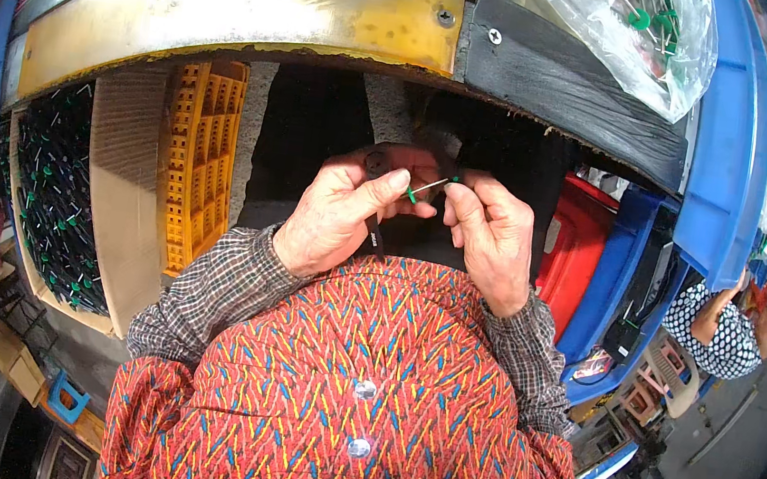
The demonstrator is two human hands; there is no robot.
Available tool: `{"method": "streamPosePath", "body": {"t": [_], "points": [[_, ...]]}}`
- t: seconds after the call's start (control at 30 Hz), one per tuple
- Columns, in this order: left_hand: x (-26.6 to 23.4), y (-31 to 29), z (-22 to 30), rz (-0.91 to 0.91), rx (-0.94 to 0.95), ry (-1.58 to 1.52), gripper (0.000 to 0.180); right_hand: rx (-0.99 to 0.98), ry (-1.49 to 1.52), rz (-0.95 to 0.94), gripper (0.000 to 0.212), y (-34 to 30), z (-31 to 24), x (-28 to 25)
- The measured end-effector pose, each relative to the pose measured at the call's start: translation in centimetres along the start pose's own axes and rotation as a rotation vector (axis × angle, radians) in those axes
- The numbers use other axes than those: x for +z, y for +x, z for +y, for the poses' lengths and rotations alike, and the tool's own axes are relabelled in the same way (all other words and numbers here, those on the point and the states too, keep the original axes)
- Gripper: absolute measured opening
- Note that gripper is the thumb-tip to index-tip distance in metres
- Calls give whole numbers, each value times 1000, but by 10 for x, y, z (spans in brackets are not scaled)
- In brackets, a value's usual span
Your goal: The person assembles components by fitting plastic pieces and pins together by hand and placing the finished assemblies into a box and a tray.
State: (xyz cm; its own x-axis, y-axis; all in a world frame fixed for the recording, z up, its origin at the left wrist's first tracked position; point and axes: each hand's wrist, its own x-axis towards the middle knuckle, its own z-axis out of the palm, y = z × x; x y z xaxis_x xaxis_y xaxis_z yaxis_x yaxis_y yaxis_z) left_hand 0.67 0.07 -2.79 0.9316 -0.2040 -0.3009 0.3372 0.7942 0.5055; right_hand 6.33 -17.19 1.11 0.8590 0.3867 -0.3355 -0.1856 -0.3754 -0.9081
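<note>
My left hand (334, 210) and my right hand (498, 239) meet in front of my lap, below the table edge. A thin metal pin (429, 187) with green bits at its ends spans the gap between my fingertips. My left thumb and fingers are closed on a black part (377, 161), with a green piece (411, 196) at the thumb tip. A narrow black strip (374, 236) hangs beneath that palm. My right thumb and forefinger pinch the pin's other end, where a small green tip shows. My fingers partly hide the black part's shape.
Left stands a cardboard box (120, 198) filled with several black, green-tipped pieces (53, 199), beside an orange crate (205, 160). Red (581, 230) and blue bins (615, 268) are right. On the table (566, 80) lies a clear bag of parts (648, 33). A person (717, 328) is far right.
</note>
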Motion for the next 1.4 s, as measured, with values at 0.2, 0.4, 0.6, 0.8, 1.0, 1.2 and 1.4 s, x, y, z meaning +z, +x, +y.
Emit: {"method": "streamPosePath", "body": {"t": [0.2,0.4,0.6,0.8,1.0,1.2,1.4], "points": [[6,0,2,0,64,-15,32,-101,-259,41,26,0,3,5],[14,0,3,20,68,-126,34,-283,-666,36,123,-1,-10,9],[17,6,2,9,135,-90,39,-273,-750,54,132,-6,-16,19],[19,8,2,-2,166,-107,47,-258,-760,59,115,-5,-16,20],[20,15,9,-31,212,-151,61,-312,-793,95,97,-4,-15,18],[13,19,7,-74,209,-129,57,-388,-843,136,93,-4,-9,18],[14,20,4,-33,235,-115,49,-437,-868,147,89,-1,-6,18]]}}
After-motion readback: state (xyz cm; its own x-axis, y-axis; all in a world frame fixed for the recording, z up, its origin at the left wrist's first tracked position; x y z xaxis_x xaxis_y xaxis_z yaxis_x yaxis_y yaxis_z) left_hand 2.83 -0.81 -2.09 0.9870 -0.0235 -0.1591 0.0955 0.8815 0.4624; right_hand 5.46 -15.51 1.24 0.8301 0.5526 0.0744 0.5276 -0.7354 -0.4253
